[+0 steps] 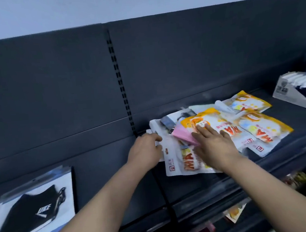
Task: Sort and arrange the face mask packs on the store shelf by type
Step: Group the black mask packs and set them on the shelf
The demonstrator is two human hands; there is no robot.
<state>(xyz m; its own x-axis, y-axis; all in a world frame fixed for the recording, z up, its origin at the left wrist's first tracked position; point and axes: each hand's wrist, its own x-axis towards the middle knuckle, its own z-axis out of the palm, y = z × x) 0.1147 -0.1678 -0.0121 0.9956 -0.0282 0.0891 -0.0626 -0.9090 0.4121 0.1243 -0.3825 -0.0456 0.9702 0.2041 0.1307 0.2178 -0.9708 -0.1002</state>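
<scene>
Head view looks down at a dark grey shelf (97,168) with a messy pile of face mask packs (214,129) on it, near the middle and closer to the back wall than the front edge. The packs are flat bags, white with yellow-orange borders and big orange letters. Their long sides run slanted, from the front edge toward the back right. Two of them (260,125) lie side by side at the right end of the pile, and one more (185,161) lies at the front with its letters turned sideways. A pink pack (182,135) sits on top in the middle, tilted. A white pack with a grey picture (169,123) peeks out at the back left of the pile. The left hand (145,149) is at the left edge of the pile, with fingers curled onto a white pack's edge; I cannot tell if it is gripping. The right hand (213,145) lies flat on top of the pile, fingers straight and a bit apart, touching the pink pack and a yellow one. Far away at the shelf's front left corner lies a black mask pack (33,211) in a clear bag. A white box of packs (298,92) stands at the right end.
</scene>
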